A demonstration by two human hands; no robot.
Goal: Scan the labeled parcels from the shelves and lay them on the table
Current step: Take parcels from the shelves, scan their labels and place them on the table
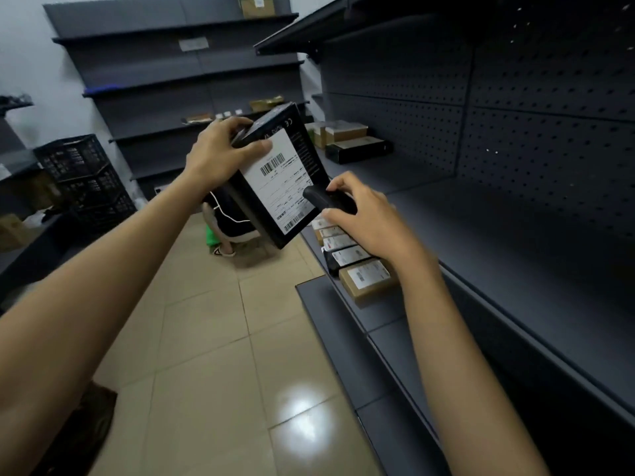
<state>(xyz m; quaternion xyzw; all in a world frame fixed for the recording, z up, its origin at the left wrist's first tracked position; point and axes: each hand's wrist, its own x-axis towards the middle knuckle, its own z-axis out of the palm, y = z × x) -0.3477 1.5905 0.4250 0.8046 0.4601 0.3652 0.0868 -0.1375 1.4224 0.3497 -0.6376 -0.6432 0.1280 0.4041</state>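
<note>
A black parcel (275, 187) held in the air against a scanner (324, 200).
The left hand (220, 156) grips the tilted parcel's top corner; the right hand (369, 223) has its fingers wrapped round the scanner, its nose over the white label, above the shelf (326, 304).

Dim stockroom under overhead light, with wide-angle bending at the edges.

Light falls from above and bounces off the tiled floor (299, 413) as a white, blown-out patch of glare. The dark pegboard shelving (549, 132) on the right soaks up light and loses detail in its lower recesses. The white shipping label (281, 187) on the black box (302, 132) is the brightest readable surface: its barcode bars are distinct, the small print smeared. The right hand (371, 218) and the scanner (326, 201) look soft. The far shelves (178, 73) are hazy and lean inward, and the left forearm (113, 280) swells toward the corner from lens distortion.
</note>
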